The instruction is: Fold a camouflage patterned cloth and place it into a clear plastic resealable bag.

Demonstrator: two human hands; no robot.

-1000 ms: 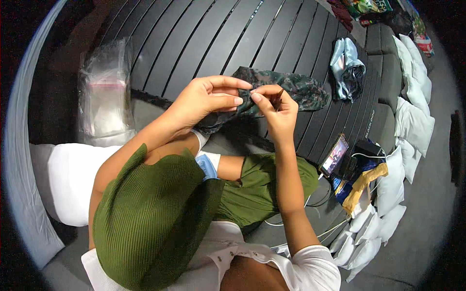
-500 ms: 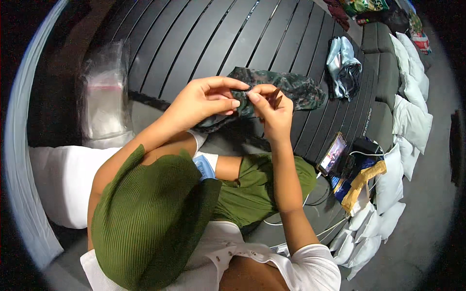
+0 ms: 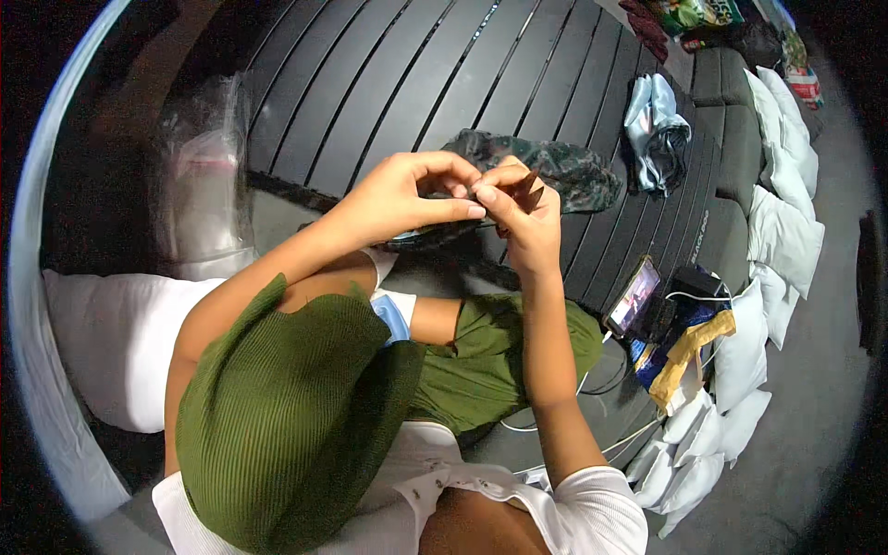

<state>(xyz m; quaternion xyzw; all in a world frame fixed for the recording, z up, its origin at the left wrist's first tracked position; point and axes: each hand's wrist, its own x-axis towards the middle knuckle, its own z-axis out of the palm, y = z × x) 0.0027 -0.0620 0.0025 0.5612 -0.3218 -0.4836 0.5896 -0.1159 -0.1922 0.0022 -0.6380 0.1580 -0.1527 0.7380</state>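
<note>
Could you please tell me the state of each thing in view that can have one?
Left hand: raised, fingers pinching the dark camouflage-patterned cloth.
Right hand: raised, fingers pinched on the same cloth.
Dark camouflage-patterned cloth: crumpled, partly resting on the black slatted table.
Light blue cloth: crumpled, lying on the table.
Clear plastic bag: standing slumped.
Phone: propped up, screen lit.

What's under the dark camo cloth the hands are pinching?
The dark camouflage-patterned cloth lies on the black slatted table. Both hands cover its near end, so anything beneath there is hidden.
</note>
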